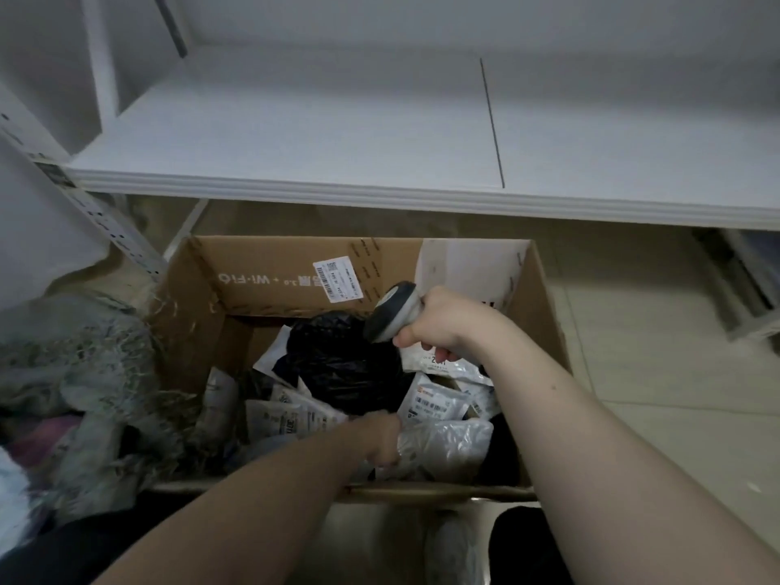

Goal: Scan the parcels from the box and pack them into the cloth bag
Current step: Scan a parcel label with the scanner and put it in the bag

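Observation:
An open cardboard box (270, 272) stands on the floor in front of me, holding several parcels. A large black plastic parcel (342, 361) lies in its middle, with white labelled mailers (434, 403) around it. My right hand (447, 323) is above the box, shut on a grey handheld scanner (392, 312) whose head points down and left. My left hand (382, 437) is down inside the box at its near side, gripping a silver-grey plastic parcel (447, 445). The frayed grey cloth bag (84, 373) sits to the left of the box, its mouth open.
A white shelf board (380, 133) juts out above and behind the box. A perforated metal upright (101, 221) slants at the left. Pale tiled floor (654, 352) lies to the right. Something dark sits at the bottom edge near my legs (527, 546).

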